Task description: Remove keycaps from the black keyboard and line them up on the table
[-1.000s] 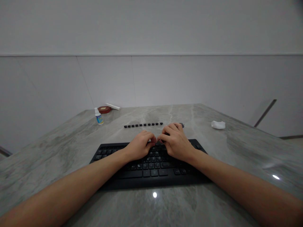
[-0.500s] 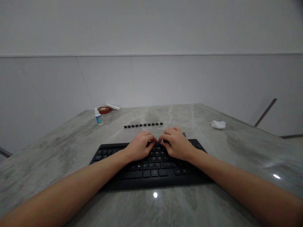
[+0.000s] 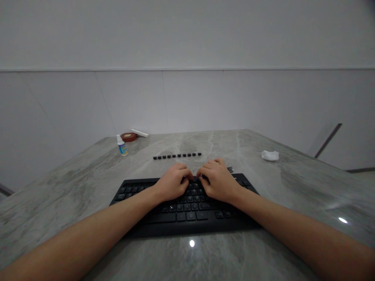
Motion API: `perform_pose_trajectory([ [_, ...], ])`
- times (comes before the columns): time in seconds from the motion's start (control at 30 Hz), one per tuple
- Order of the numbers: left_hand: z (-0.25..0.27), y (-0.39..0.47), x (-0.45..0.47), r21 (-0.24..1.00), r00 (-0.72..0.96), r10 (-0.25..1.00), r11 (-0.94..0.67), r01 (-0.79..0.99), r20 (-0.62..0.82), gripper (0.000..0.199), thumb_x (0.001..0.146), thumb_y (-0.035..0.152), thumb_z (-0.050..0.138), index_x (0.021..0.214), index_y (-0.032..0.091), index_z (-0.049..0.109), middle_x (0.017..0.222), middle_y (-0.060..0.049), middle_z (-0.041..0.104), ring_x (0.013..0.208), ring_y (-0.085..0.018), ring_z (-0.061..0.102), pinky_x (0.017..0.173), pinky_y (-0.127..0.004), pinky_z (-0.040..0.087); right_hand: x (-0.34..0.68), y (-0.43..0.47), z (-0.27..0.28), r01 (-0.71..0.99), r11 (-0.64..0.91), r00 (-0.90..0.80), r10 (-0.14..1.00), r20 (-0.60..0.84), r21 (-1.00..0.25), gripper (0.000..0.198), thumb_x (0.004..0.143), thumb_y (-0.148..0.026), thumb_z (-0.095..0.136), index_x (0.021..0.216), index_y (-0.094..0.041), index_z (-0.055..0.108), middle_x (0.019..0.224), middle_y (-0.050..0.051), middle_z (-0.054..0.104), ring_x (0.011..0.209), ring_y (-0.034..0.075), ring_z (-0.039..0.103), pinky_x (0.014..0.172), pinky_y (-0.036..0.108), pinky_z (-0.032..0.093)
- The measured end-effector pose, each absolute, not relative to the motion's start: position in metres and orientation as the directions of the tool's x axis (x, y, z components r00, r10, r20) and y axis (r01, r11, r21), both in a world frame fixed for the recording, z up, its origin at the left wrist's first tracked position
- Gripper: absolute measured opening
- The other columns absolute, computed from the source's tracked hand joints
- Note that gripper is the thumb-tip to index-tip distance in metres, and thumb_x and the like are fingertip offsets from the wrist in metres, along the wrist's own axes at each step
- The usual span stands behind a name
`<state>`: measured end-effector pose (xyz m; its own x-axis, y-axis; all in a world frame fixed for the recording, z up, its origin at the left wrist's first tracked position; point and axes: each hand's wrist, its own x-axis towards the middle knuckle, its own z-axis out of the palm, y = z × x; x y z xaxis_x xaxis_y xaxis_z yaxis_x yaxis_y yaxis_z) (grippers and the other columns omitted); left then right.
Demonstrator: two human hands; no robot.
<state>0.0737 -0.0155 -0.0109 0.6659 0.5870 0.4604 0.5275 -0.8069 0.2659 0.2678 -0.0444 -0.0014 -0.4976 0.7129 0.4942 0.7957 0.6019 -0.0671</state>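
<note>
A black keyboard [image 3: 193, 226] lies on the grey marbled table in front of me. My left hand [image 3: 175, 181] rests over its far middle keys, fingers curled and thumb close to the index finger. Facing it, my right hand [image 3: 218, 180] is curled over the same upper rows, its fingertips close to those of the left. Whatever may be between the fingertips is too small and hidden to make out. Beyond the hands, a row of small black keycaps [image 3: 179, 155] stretches across the table. A small grey object [image 3: 230, 169] shows partly behind my right hand.
At the back left stand a white spray bottle [image 3: 122, 146] with a blue label, a reddish-brown round case [image 3: 129, 137] and a white flat strip [image 3: 140, 133]. A crumpled white tissue [image 3: 270, 155] lies to the right. The table [image 3: 293, 191] ends near a pale wall.
My fingertips have drawn slightly apart from each other at the keyboard's far edge. More of the grey object behind my right hand shows. The keycap row looks the same.
</note>
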Motion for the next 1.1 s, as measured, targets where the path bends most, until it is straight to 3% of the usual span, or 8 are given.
perform_pose_trajectory([
  [0.27,-0.0105,-0.0151,0.0732,0.266,0.663,0.591,-0.804,0.532,0.459,0.022,0.076,0.002,0.049,0.081,0.016,0.065,0.08,-0.004,0.06,0.083,-0.018,0.056,0.081,-0.032,0.046,0.27,-0.041,-0.0042,0.77,0.631,-0.557,0.738,0.381,-0.096,0.03,0.079,-0.012,0.046,0.098,-0.02,0.069,0.079,0.005,0.065,0.074,0.016,0.055,0.069,0.028,0.035],
  [0.6,-0.0137,-0.0137,0.0729,0.285,0.612,0.648,-0.756,0.589,0.454,0.02,0.075,0.003,0.05,0.077,0.016,0.066,0.08,-0.005,0.062,0.084,-0.019,0.058,0.08,-0.031,0.047,0.2706,-0.0412,0.0006,0.781,0.622,-0.577,0.754,0.314,-0.056,0.032,0.082,-0.016,0.047,0.104,-0.024,0.069,0.079,0.004,0.066,0.065,0.014,0.054,0.062,0.026,0.033],
  [0.9,-0.0116,-0.0154,0.0741,0.248,0.643,0.624,-0.775,0.581,0.444,0.019,0.079,0.007,0.049,0.083,0.016,0.066,0.082,-0.005,0.061,0.084,-0.019,0.058,0.08,-0.031,0.048,0.2714,-0.038,0.0049,0.798,0.594,-0.593,0.739,0.32,0.106,0.022,0.083,-0.021,0.051,0.092,-0.024,0.071,0.071,0.003,0.061,0.06,0.014,0.05,0.053,0.028,0.023],
  [1.1,-0.0126,-0.0152,0.0738,0.244,0.643,0.628,-0.772,0.587,0.439,0.018,0.084,0.012,0.05,0.087,0.016,0.067,0.083,-0.005,0.061,0.083,-0.018,0.058,0.079,-0.03,0.048,0.2711,-0.0391,0.0044,0.814,0.575,-0.568,0.764,0.305,0.077,0.024,0.085,-0.023,0.05,0.097,-0.027,0.07,0.077,0.003,0.065,0.063,0.014,0.054,0.054,0.028,0.027],
])
